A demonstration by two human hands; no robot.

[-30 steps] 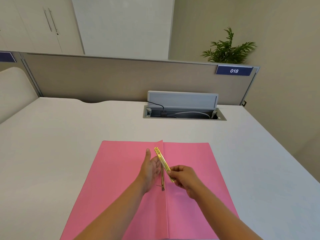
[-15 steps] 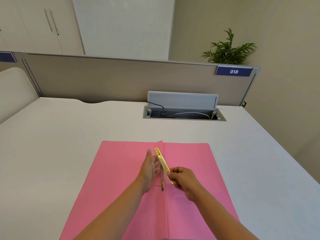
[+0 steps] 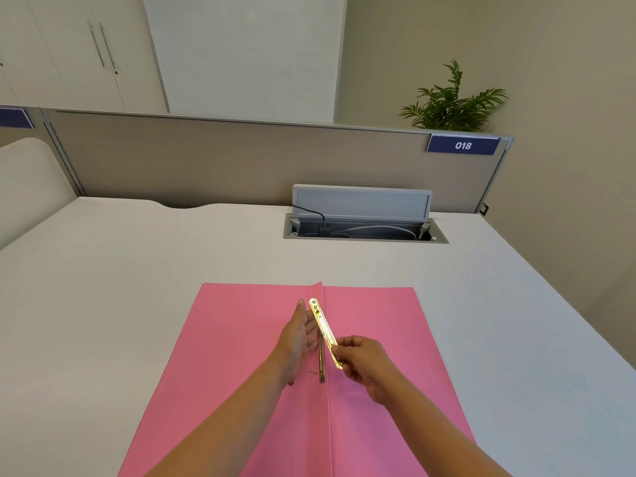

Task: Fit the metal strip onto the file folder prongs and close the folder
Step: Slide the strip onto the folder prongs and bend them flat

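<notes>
a white surface (image 3: 137, 304) fills the view, backed at its far edge by a beige partition (image 3: 206, 160). beyond the partition, at the far left, stand pale cabinet doors (image 3: 69, 46), and further right a green plant (image 3: 451, 101) rises above a blue label (image 3: 463, 145) reading 018. an open cable hatch (image 3: 364, 222) with its grey lid raised sits in the surface near the far edge, right of centre.

a pink file folder (image 3: 241, 356) lies open and flat at the near edge of the surface, its centre crease running away from the person. the left hand (image 3: 297, 339) rests edge-on on the left leaf just beside the crease, fingers (image 3: 303, 315) straight and pressed together, pointing toward the far edge. between the hands a thin brass prong piece (image 3: 321, 359) stands along the crease. the metal strip (image 3: 325, 330), shiny gold with small holes, is tilted, its far end raised beside the left fingertips and its near end pinched by the right hand (image 3: 364, 363), thumb and forefinger closed on it. whether the strip touches the prongs cannot be told.
</notes>
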